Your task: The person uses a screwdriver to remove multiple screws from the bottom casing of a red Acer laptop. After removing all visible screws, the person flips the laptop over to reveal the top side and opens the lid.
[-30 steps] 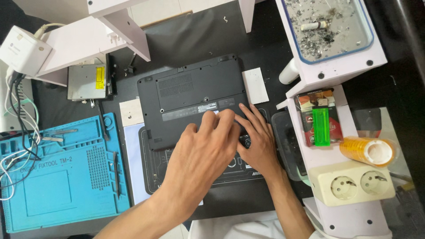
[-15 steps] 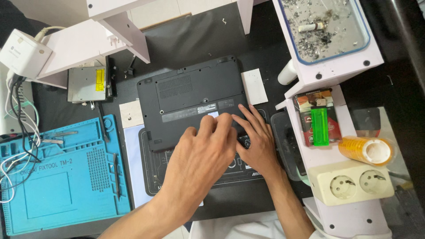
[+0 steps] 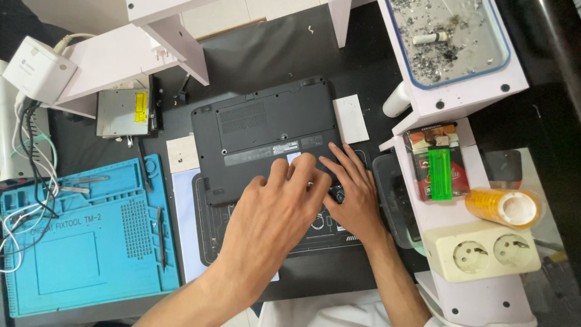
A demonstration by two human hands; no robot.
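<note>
A black laptop [image 3: 260,130] lies upside down on a dark work mat [image 3: 212,224], its bottom cover facing up. My left hand [image 3: 272,215] rests flat over the laptop's near edge, fingers spread and pointing away from me. My right hand [image 3: 354,191] lies beside it at the laptop's near right corner, fingertips pressing on the cover. Neither hand holds a tool. What lies under the palms is hidden.
A blue silicone tray [image 3: 85,242] with tweezers sits at left. A silver optical drive [image 3: 124,112] and white adapter [image 3: 36,69] lie far left. At right stand a white shelf [image 3: 466,91] with an ashtray, a green lighter [image 3: 440,172], an orange tape roll [image 3: 505,207] and a double socket [image 3: 484,251].
Both hands stay on the laptop's near edge; the fingers shifted only slightly. The laptop has not moved.
</note>
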